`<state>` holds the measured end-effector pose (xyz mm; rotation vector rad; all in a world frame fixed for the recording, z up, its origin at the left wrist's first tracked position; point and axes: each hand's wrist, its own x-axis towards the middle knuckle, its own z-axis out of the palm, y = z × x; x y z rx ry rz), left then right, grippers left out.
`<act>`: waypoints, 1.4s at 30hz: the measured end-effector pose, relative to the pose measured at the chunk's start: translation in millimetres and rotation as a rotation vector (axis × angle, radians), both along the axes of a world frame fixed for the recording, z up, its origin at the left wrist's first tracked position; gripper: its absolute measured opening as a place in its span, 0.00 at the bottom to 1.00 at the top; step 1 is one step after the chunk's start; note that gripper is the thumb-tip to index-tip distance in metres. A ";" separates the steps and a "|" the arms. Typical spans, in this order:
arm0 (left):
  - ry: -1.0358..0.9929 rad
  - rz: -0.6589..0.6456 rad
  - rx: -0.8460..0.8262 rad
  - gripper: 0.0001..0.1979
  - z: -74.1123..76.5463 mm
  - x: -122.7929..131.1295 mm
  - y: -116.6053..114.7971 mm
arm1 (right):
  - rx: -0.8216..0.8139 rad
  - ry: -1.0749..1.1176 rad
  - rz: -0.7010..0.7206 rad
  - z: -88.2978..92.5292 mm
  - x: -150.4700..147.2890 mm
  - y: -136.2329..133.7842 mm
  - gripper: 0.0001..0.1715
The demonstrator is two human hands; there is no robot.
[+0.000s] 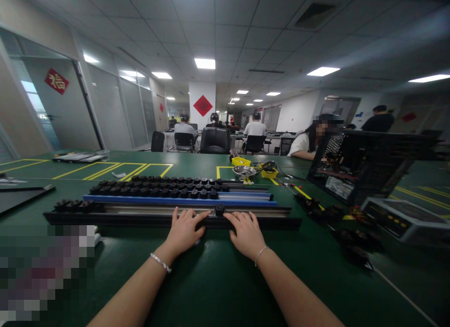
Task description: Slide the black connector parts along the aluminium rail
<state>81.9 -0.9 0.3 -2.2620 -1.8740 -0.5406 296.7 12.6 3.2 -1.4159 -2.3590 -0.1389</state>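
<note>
My left hand (184,231) lies over the front edge of a long black rail (119,219), its fingers spread and its index finger stretched to the right. Beside it, my right hand (246,233) rests on the same rail, fingers stretched out. Between the two index fingertips a small black block (220,210) sits in the rail's silvery channel; whether the fingers touch it I cannot tell. Several similar black pieces (73,205) stand at the rail's left end. Behind, more rails, one with a blue edge (179,199), carry rows of black pieces (168,191).
A metal bowl (244,171) and yellow trays (241,161) stand beyond the rails. On the right are an open computer case (365,163), a power supply box (404,221) and loose black parts (355,242). A co-worker (304,141) sits behind the case. A blurred-out object (45,275) lies at left.
</note>
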 end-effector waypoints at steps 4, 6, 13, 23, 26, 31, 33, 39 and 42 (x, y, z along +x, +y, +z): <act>0.003 -0.005 0.006 0.24 -1.0 -0.4 0.3 | 0.013 0.030 0.023 -1.9 0.7 0.5 0.29; 0.006 -0.010 0.010 0.24 -1.3 -0.8 0.3 | 0.014 0.045 0.027 -2.5 1.3 0.8 0.29; 0.007 -0.014 0.004 0.25 -0.9 -1.4 0.6 | 0.008 0.071 0.024 -2.9 2.6 1.4 0.29; 0.033 0.003 0.009 0.25 -0.6 -0.9 0.4 | 0.008 0.083 0.022 -3.5 2.9 1.8 0.28; 0.031 0.004 0.005 0.25 -0.7 -0.8 0.2 | 0.002 0.097 0.021 -3.6 2.9 1.9 0.28; 0.024 0.002 -0.007 0.26 0.0 -0.5 -0.1 | 0.009 0.107 0.019 -2.3 3.2 1.8 0.27; 0.021 -0.003 -0.006 0.26 0.3 -0.7 -0.2 | 0.009 0.109 0.019 -1.9 3.4 1.8 0.27; 0.020 -0.014 0.000 0.26 -0.5 -2.2 0.1 | 0.014 0.119 0.021 -2.9 4.7 2.6 0.30; 0.018 -0.014 0.001 0.26 -1.1 -2.6 0.4 | 0.014 0.121 0.010 -3.4 5.2 2.9 0.31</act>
